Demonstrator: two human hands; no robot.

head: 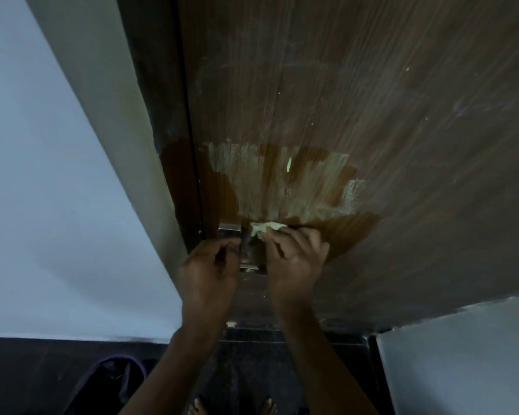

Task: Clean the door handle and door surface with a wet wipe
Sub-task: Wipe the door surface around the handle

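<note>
A brown wooden door [357,100] fills the upper right, with a darker wet patch and pale foamy streaks just above the lock. A metal door handle [246,253] and latch plate [229,230] sit at the door's left edge. My right hand [294,259] presses a crumpled white wet wipe [265,228] against the door right above the handle. My left hand [210,271] is curled beside the handle's left side; whether it grips the handle is hidden by the fingers.
A dark door frame [159,115] and a pale wall [42,190] stand to the left. Another pale wall [462,354] is at the lower right. On the dark floor lie a purple-edged bag [108,381] and my bare feet [234,407].
</note>
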